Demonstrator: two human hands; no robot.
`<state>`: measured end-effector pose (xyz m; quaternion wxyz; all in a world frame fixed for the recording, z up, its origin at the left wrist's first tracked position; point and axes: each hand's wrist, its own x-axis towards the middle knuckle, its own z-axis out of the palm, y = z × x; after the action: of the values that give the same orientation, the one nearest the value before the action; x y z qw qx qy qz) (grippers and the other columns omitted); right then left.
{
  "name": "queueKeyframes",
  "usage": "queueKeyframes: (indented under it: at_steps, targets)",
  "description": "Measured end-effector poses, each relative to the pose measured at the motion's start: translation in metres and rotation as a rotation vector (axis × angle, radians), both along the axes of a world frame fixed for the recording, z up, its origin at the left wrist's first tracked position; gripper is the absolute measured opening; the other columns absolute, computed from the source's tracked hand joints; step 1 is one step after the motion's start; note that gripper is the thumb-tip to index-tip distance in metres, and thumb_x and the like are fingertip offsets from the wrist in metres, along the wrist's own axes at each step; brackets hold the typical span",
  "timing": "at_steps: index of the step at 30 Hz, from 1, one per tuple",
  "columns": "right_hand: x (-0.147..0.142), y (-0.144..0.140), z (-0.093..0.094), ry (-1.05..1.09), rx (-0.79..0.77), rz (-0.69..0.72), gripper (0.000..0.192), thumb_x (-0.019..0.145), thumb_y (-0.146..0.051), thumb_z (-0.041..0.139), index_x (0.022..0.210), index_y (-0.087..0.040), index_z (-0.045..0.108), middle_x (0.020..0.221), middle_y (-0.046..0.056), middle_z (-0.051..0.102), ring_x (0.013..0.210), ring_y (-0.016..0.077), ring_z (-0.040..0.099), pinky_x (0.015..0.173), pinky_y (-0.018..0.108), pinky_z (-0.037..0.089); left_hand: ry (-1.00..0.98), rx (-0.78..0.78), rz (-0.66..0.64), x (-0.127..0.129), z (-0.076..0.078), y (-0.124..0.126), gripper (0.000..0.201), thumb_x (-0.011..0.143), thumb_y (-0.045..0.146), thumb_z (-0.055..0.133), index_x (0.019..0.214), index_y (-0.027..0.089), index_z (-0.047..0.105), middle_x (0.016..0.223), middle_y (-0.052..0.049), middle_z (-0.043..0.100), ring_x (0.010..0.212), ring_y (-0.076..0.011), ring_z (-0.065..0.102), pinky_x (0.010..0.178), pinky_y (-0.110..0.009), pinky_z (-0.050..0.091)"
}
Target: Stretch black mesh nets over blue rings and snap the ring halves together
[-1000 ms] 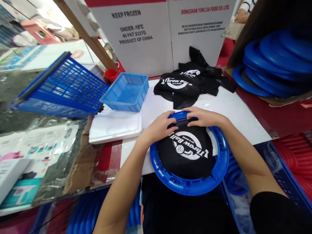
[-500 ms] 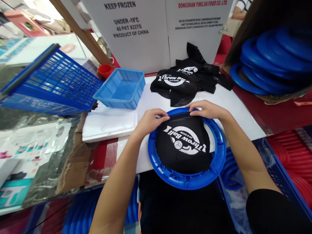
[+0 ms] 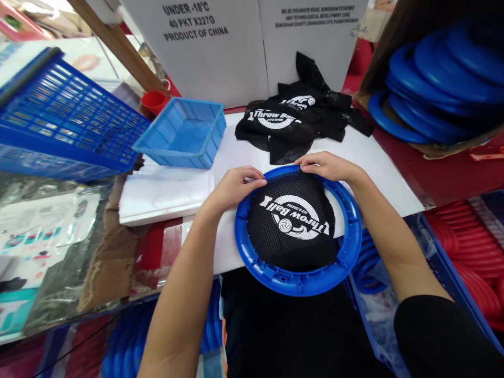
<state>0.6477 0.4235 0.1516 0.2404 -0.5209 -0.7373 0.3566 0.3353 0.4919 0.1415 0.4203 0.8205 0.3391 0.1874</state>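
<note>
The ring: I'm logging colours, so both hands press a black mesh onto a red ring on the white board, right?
Not quite. The head view shows the ring is blue, not red. Both the left hand and right hand do press the black mesh onto it, on the white board.

A small assembly or packing workshop for toys is shown. Identical blue plastic rings are stacked in bulk in a brown carton to the right, and red rings are heaped in a bin below. A pile of black mesh nets printed "Throw Ball" is laid on the white bench. Blue plastic baskets and a small tray are kept beside it, and reused frozen-food cartons are stood behind as a backdrop.
</note>
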Motion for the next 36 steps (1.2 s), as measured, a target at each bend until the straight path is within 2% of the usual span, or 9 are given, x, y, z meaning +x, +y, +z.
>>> queueKeyframes:
  at_steps: [4, 7, 12, 16, 19, 25, 32, 36]
  targets:
    - [-0.0004, 0.002, -0.0031, -0.026, 0.026, 0.015, 0.028, 0.095, -0.046, 0.06, 0.089, -0.023, 0.075, 0.138, 0.01, 0.076, 0.121, 0.0286, 0.069, 0.114, 0.05, 0.048, -0.011, -0.029, -0.093, -0.0058, -0.0007, 0.0051, 0.021, 0.091, 0.038, 0.068, 0.084, 0.021, 0.078, 0.115, -0.009, 0.078, 0.107, -0.0245, 0.071, 0.1, -0.043, 0.058]
    - [0.0006, 0.0035, -0.0055, -0.029, 0.027, 0.033, 0.028, 0.096, -0.046, 0.059, 0.089, -0.023, 0.074, 0.139, 0.009, 0.074, 0.121, 0.0283, 0.067, 0.115, 0.051, 0.048, -0.002, -0.006, -0.116, -0.0072, -0.0013, 0.0068, 0.022, 0.093, 0.038, 0.066, 0.085, 0.021, 0.077, 0.116, -0.009, 0.078, 0.109, -0.0246, 0.071, 0.104, -0.045, 0.058]
    - [0.0039, 0.0052, -0.0061, -0.032, 0.003, 0.058, 0.028, 0.097, -0.046, 0.059, 0.089, -0.023, 0.073, 0.139, 0.009, 0.073, 0.119, 0.0276, 0.067, 0.114, 0.05, 0.048, 0.027, 0.047, -0.104, -0.0045, -0.0024, 0.0045, 0.02, 0.094, 0.036, 0.065, 0.087, 0.021, 0.077, 0.113, -0.009, 0.076, 0.107, -0.0243, 0.07, 0.105, -0.046, 0.058]
    - [0.0046, 0.0051, -0.0054, -0.039, -0.003, 0.064, 0.029, 0.097, -0.046, 0.059, 0.09, -0.022, 0.074, 0.139, 0.01, 0.073, 0.118, 0.028, 0.067, 0.113, 0.05, 0.049, 0.088, 0.112, -0.024, -0.0032, -0.0053, 0.0024, 0.021, 0.094, 0.036, 0.066, 0.087, 0.02, 0.077, 0.119, -0.009, 0.066, 0.107, -0.0247, 0.067, 0.099, -0.043, 0.061]
    - [0.0028, 0.0054, -0.007, -0.052, 0.012, 0.054, 0.028, 0.097, -0.045, 0.059, 0.092, -0.024, 0.075, 0.137, 0.008, 0.074, 0.117, 0.0273, 0.068, 0.112, 0.049, 0.05, 0.13, 0.121, -0.007, -0.0034, -0.0065, 0.0024, 0.021, 0.094, 0.037, 0.067, 0.087, 0.02, 0.077, 0.119, -0.009, 0.061, 0.107, -0.0245, 0.065, 0.103, -0.044, 0.06]
    - [0.0001, 0.0062, -0.0095, -0.081, 0.061, 0.037, 0.028, 0.098, -0.046, 0.059, 0.098, -0.025, 0.078, 0.131, 0.007, 0.076, 0.116, 0.028, 0.068, 0.113, 0.047, 0.05, 0.169, 0.074, -0.053, -0.0031, -0.0042, 0.0023, 0.023, 0.097, 0.037, 0.062, 0.091, 0.021, 0.077, 0.112, -0.007, 0.064, 0.105, -0.0246, 0.065, 0.104, -0.044, 0.057]
    - [0.0019, 0.0058, -0.0074, -0.062, 0.026, 0.08, 0.029, 0.098, -0.046, 0.059, 0.093, -0.023, 0.077, 0.136, 0.009, 0.074, 0.117, 0.0272, 0.067, 0.112, 0.046, 0.049, 0.135, 0.058, -0.044, -0.0033, -0.0048, 0.0029, 0.019, 0.094, 0.034, 0.064, 0.087, 0.022, 0.076, 0.109, -0.007, 0.069, 0.104, -0.0245, 0.067, 0.103, -0.045, 0.058]
    - [-0.0019, 0.0064, -0.0094, -0.1, 0.116, 0.062, 0.029, 0.096, -0.041, 0.057, 0.09, -0.023, 0.078, 0.129, 0.011, 0.076, 0.115, 0.0301, 0.069, 0.11, 0.05, 0.05, 0.07, 0.092, -0.01, 0.002, -0.0021, -0.0015, 0.017, 0.095, 0.034, 0.066, 0.091, 0.021, 0.075, 0.112, -0.008, 0.07, 0.099, -0.0225, 0.069, 0.094, -0.041, 0.062]
